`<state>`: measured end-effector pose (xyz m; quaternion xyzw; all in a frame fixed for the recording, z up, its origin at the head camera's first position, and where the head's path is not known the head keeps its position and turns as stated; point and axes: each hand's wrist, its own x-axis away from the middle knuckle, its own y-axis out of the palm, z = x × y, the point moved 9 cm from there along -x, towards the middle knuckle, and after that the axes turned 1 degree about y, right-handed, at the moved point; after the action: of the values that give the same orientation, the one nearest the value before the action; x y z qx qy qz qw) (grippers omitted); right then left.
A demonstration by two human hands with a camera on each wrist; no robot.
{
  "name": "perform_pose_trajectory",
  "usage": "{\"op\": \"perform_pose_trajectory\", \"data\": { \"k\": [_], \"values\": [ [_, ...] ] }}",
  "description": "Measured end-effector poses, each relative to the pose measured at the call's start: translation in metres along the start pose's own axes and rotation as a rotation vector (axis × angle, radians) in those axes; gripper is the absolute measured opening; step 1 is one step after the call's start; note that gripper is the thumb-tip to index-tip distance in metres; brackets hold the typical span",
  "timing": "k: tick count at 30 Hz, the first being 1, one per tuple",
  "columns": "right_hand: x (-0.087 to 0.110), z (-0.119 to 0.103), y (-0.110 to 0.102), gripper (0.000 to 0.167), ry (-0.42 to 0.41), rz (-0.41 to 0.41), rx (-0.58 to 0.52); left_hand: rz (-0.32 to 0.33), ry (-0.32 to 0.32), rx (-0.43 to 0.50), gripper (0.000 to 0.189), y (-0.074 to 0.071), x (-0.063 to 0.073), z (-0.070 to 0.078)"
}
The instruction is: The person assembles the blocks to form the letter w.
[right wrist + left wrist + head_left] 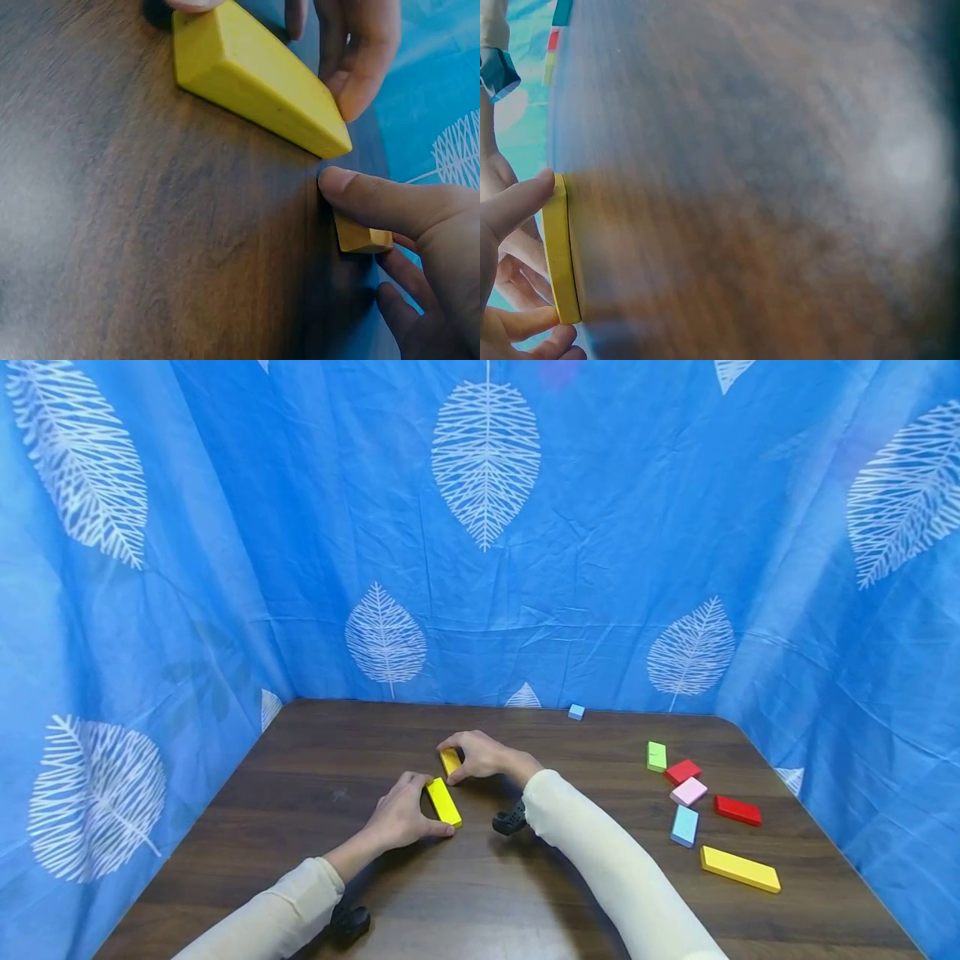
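My left hand [399, 814] grips a long yellow block [445, 803] by its two ends, thumb at the near end and fingers at the far one. The left wrist view shows the same yellow block [561, 251] low on the table between thumb and fingers. Just beyond it, my right hand [483, 756] pinches a second, deeper yellow block [450, 761], partly covered by the hand. In the right wrist view, one end of this second block [362, 236] shows under the thumb, close to a corner of the first.
To the right on the dark wooden table [585, 893] lie a green block [656, 757], two red blocks [738, 811], a pink block [688, 791], a light blue block [684, 826] and a yellow block [741, 869]. A small blue block [576, 712] sits at the back edge, before a blue curtain [600, 568].
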<state>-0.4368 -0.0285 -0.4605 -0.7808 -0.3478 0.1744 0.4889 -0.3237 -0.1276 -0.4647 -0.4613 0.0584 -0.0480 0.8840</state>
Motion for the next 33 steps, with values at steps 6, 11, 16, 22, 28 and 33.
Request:
{"op": "perform_pose_trajectory", "data": {
  "k": [6,11,16,22,28,33],
  "values": [
    [0.004,0.012,-0.002,0.073,0.012,-0.021,-0.028,-0.005,0.001,-0.003,0.088,0.001,-0.001,-0.001],
    [0.009,0.026,-0.005,0.067,0.071,-0.048,-0.089,-0.009,-0.002,0.004,0.087,0.002,-0.001,-0.001],
    [0.007,0.026,-0.004,0.059,0.053,-0.046,-0.075,-0.003,-0.001,0.005,0.086,0.001,0.001,0.0],
    [0.003,0.018,-0.003,0.058,0.041,-0.044,-0.054,0.003,0.0,-0.003,0.086,0.0,0.001,0.001],
    [-0.002,0.011,0.0,0.06,0.042,-0.062,-0.061,0.005,-0.002,-0.012,0.087,0.0,0.001,0.001],
    [-0.003,0.01,0.002,0.06,0.051,-0.093,-0.088,0.015,0.005,-0.03,0.088,0.001,0.001,0.004]
  ]
}}
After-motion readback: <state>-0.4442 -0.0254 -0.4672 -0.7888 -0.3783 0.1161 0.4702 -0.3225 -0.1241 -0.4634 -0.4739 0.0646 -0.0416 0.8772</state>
